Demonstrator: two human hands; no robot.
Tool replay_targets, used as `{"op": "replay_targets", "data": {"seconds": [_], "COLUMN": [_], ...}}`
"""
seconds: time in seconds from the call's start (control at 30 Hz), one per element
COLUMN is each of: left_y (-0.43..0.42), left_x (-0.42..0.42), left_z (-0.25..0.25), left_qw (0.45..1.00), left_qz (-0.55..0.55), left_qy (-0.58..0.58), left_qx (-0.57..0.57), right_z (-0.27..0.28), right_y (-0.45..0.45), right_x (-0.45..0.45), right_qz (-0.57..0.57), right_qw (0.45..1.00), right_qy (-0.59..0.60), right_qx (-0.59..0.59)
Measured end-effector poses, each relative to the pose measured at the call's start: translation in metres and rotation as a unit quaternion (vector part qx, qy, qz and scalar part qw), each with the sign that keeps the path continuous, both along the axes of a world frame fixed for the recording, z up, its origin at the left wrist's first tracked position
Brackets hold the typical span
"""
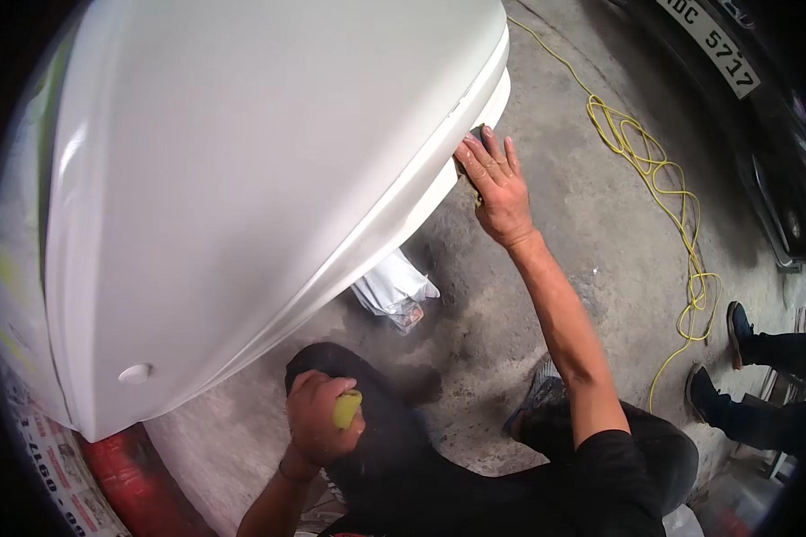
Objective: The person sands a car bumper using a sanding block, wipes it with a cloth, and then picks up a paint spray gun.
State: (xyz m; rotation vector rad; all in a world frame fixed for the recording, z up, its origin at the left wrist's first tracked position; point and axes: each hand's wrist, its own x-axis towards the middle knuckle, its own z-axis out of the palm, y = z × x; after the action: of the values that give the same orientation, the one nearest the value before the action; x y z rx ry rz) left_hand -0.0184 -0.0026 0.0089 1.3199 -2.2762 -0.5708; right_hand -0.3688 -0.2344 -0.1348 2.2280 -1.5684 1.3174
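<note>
My right hand (501, 192) reaches forward to the edge of a white car bumper (242, 152). Its fingers lie stretched over a dark sanding pad (478, 132) with a yellowish edge, pressed to the bumper's side and mostly hidden under the palm. White residue speckles those fingers. Over my knee, my left hand (321, 416) is closed around a yellow-green sponge (347, 409), part of which sticks out by the thumb. A round cap (135, 373) sits in the near end of the white panel.
A yellow cord (640, 157) lies tangled on the concrete floor (591, 268). At upper right stands a dark car (761, 116) with a plate. Another person's shoes (703, 394) are at right. Crumpled white plastic (394, 286) lies below the bumper; a red object (143, 479) supports its near corner.
</note>
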Motion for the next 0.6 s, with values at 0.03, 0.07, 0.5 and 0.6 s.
{"op": "replay_targets", "data": {"seconds": [0.03,0.07,0.5,0.6], "left_y": [0.002,0.002,-0.010,-0.014], "left_x": [-0.001,0.001,-0.016,-0.017], "left_z": [0.000,0.001,0.003,0.001], "left_qw": [1.000,1.000,1.000,1.000], "left_qz": [0.003,0.005,-0.017,-0.017], "left_qy": [-0.001,-0.003,0.012,0.000], "left_qx": [0.005,0.009,0.001,-0.001], "right_z": [-0.001,-0.005,0.003,0.007], "right_y": [0.001,0.008,-0.023,-0.007], "right_x": [0.001,0.005,-0.029,-0.021], "right_qz": [0.001,0.035,0.013,0.106], "right_qw": [1.000,0.999,0.999,0.994], "right_qy": [-0.012,0.010,0.047,0.039], "right_qx": [0.001,-0.016,-0.012,-0.016]}}
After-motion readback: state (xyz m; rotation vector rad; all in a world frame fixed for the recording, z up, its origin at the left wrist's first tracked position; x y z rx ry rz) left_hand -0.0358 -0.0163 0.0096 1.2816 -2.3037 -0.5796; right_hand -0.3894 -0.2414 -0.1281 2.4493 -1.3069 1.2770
